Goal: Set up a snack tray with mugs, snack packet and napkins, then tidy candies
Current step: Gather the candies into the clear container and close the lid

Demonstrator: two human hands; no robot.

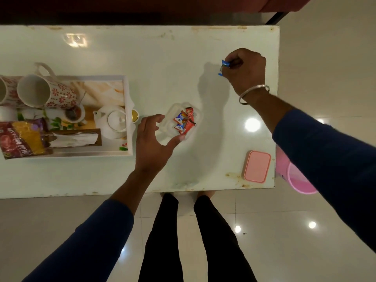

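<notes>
Right hand [245, 71], upper right of the frame near the bench [162, 58] edge, fingers pinching blue-wrapped candies [224, 65]. Left hand [151, 139], fingers spread wide, thumb touching the clear candy container [183, 121] at centre. Tray [128, 119] with mugs [46, 92] sits left; bare bench lies between

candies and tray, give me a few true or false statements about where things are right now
1. The right hand pinches a blue-wrapped candy. True.
2. The clear container is empty. False: it holds several orange and red wrapped candies.
3. The left hand touches the clear container's edge with its thumb. True.
4. The pink box sits inside the tray. False: it lies on the table near the right corner.
5. The snack packet lies in the tray beside the napkins. True.
6. The mugs stand outside the tray. False: they stand in it.
</notes>
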